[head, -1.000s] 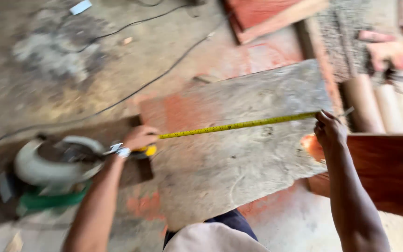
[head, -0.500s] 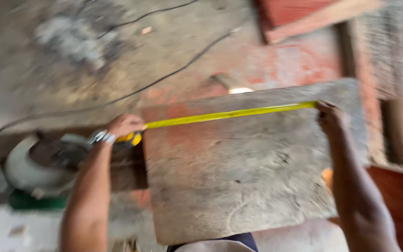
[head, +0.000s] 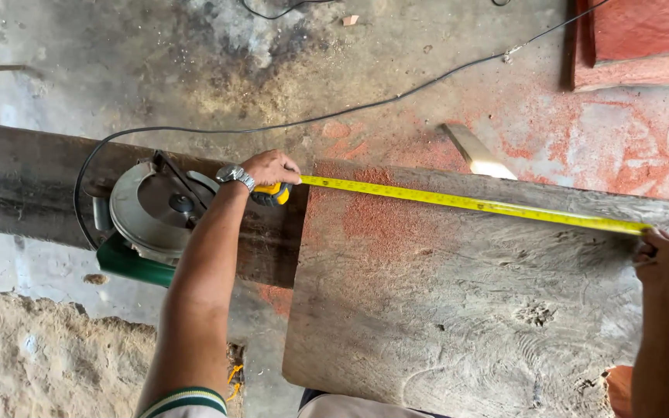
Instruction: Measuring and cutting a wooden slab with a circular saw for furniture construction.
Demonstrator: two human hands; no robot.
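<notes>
Two hands stretch a yellow tape (head: pixel 466 203) along the slab's (head: pixel 489 310) far edge. Left hand (head: pixel 270 168), fingers curled tight around the tape case (head: pixel 272 193), sits at the slab's far left corner. Right hand (head: pixel 666 257) pinches the tape's end near the right edge. Just left, a saw (head: pixel 152 213) rests on a dark beam (head: pixel 25 182); its cord (head: pixel 334 116) crosses the bare floor (head: pixel 118 62) beyond.
</notes>
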